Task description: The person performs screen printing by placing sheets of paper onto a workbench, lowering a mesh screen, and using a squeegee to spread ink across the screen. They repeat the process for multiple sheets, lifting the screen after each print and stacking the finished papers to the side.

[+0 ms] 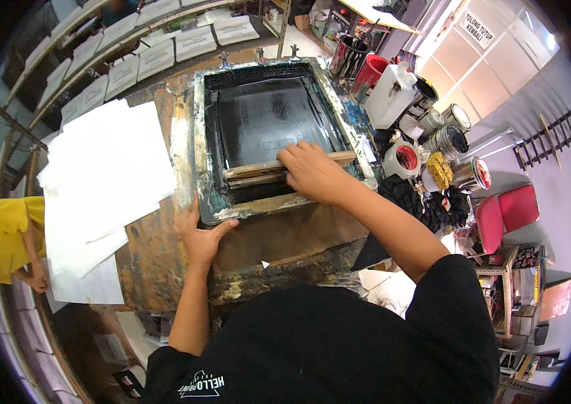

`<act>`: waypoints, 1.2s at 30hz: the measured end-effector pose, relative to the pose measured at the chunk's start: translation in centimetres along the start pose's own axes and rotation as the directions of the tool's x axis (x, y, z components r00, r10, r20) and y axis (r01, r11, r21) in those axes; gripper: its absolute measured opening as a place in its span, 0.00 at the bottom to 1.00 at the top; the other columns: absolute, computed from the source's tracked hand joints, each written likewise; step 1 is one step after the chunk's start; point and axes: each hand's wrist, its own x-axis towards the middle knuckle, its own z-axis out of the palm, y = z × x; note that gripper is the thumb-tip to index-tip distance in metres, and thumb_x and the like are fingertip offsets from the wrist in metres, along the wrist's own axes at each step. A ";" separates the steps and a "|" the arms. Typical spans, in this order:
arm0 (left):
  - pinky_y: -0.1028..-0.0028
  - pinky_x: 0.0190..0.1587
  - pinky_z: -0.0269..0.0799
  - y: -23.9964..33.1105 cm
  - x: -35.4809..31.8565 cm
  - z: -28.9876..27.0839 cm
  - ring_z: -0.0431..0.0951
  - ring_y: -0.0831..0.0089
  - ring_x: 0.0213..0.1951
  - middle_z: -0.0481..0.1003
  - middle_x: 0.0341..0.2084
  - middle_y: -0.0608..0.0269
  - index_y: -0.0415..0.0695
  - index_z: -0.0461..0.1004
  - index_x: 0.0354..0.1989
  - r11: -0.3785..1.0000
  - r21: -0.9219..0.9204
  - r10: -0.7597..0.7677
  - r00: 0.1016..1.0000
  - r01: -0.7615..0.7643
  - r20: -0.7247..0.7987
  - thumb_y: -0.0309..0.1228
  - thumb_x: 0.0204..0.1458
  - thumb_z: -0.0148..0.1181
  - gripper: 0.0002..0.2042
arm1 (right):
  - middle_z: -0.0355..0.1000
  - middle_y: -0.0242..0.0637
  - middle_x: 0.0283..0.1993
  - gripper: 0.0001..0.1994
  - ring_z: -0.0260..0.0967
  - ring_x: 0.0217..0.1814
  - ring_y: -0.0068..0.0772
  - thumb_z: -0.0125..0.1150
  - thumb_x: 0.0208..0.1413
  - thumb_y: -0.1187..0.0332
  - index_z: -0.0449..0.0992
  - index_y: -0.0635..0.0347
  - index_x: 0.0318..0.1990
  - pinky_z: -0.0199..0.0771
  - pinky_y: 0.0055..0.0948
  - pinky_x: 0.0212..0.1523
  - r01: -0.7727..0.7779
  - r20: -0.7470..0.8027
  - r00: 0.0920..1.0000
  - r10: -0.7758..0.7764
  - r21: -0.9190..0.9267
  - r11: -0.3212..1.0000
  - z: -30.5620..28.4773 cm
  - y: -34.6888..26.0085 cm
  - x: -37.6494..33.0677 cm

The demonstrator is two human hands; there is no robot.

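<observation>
A screen-printing frame [200,128] with paint-smeared rails lies on the stained worktable [147,249], its dark mesh [258,111] wet with black ink. Across the near part of the mesh rests a wooden squeegee [248,175]. My right hand [315,174] is closed round the squeegee's handle, near its middle. At the frame's near left corner is my left hand [201,236], thumb and fingers spread apart against the edge. The squeegee's blade is hidden beneath the wood.
Loose white paper sheets [107,175] are piled on the left. Cans, a white jug [391,96], a tape roll [403,159], a yellow sponge [439,170] and black rags [420,202] crowd the right side. Clamps [260,54] line the far edge. A person in yellow [12,236] stands at left.
</observation>
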 end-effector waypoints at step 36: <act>0.74 0.31 0.71 -8.0 15.4 -4.4 0.73 0.79 0.25 0.81 0.23 0.57 0.33 0.85 0.46 0.985 0.118 -0.059 0.885 0.127 -0.462 0.36 0.69 0.64 0.15 | 0.69 0.32 0.23 0.36 0.67 0.26 0.27 0.36 0.75 0.35 0.76 0.56 0.30 0.71 0.30 0.28 -0.197 -0.435 0.897 0.079 -0.234 0.952 -21.1 2.9 16.7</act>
